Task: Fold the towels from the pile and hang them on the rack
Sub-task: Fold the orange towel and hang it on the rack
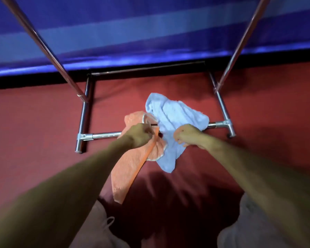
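Note:
An orange towel (131, 167) with a white edge hangs crumpled from my left hand (140, 135), which pinches its upper part just above the rack's low front bar. A pale blue towel (175, 119) lies bunched over that same bar, draping down on the near side. My right hand (188, 136) has its fingers curled into the blue towel's near fold. The chrome rack (100, 136) stands on the red floor, its base bars forming a rectangle and two slanted poles rising past the camera.
A blue and purple padded surface (150, 33) runs across the back behind the rack, edged in black. Red carpet (34, 122) spreads left and right of the rack. My knees in light trousers (254, 230) show at the bottom.

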### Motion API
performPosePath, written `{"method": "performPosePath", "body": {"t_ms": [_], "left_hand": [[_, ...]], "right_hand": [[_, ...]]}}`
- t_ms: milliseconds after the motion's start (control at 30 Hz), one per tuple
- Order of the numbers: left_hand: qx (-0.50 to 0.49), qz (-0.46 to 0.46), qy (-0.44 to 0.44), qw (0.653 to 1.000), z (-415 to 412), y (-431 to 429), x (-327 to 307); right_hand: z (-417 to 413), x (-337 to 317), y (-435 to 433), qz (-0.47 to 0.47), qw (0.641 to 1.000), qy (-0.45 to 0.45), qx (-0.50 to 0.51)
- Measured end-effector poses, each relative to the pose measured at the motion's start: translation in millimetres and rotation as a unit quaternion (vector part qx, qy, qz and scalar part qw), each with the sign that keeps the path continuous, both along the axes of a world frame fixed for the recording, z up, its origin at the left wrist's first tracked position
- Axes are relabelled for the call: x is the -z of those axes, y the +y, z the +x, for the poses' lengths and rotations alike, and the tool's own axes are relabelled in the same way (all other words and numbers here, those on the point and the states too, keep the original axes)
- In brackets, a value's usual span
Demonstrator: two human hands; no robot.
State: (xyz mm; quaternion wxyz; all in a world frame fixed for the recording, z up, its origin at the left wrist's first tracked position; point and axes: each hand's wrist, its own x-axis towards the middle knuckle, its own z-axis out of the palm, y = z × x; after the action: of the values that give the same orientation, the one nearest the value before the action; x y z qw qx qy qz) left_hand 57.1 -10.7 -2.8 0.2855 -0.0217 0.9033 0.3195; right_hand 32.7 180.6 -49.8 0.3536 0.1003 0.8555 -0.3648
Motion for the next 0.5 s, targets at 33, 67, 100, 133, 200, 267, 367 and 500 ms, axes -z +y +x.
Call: {"method": "performPosePath", "body": {"t_ms": [33,67,100,133,200,267,367,500], "left_hand": [[0.001,-0.007,-0.013,1.0,1.5,-4.8,8.0],[-0.001,-0.01,-0.026,1.0,2.6,-9.7,16.3],[-0.006,-0.009,-0.037,0.999,3.4,-14.6,23.5],[-0.016,-0.005,-0.045,0.999,3.7,-19.0,29.7],[-0.036,0.009,-0.054,0.998,2.8,-26.7,40.4],[-0.045,0.019,-0.059,0.997,0.9,-31.8,46.8],[-0.056,0.034,-0.064,0.996,-1.4,-37.9,49.2],[-0.078,0.06,-0.065,0.993,-5.0,-45.7,45.0]], "right_hand": [[1.8,10.9,-8.3,-0.016,1.0,-0.012,0.017],[3.5,21.9,-16.6,-0.034,0.998,-0.023,0.039],[4.8,31.0,-25.5,-0.052,0.996,-0.029,0.063],[5.5,39.0,-34.6,-0.067,0.994,-0.03,0.084],[5.7,55.5,-52.7,-0.098,0.987,-0.033,0.12],[6.3,69.0,-68.0,-0.138,0.977,-0.045,0.156],[8.9,84.1,-84.3,-0.163,0.958,-0.045,0.232],[7.1,90.6,-96.2,-0.127,0.946,0.008,0.299]]}}
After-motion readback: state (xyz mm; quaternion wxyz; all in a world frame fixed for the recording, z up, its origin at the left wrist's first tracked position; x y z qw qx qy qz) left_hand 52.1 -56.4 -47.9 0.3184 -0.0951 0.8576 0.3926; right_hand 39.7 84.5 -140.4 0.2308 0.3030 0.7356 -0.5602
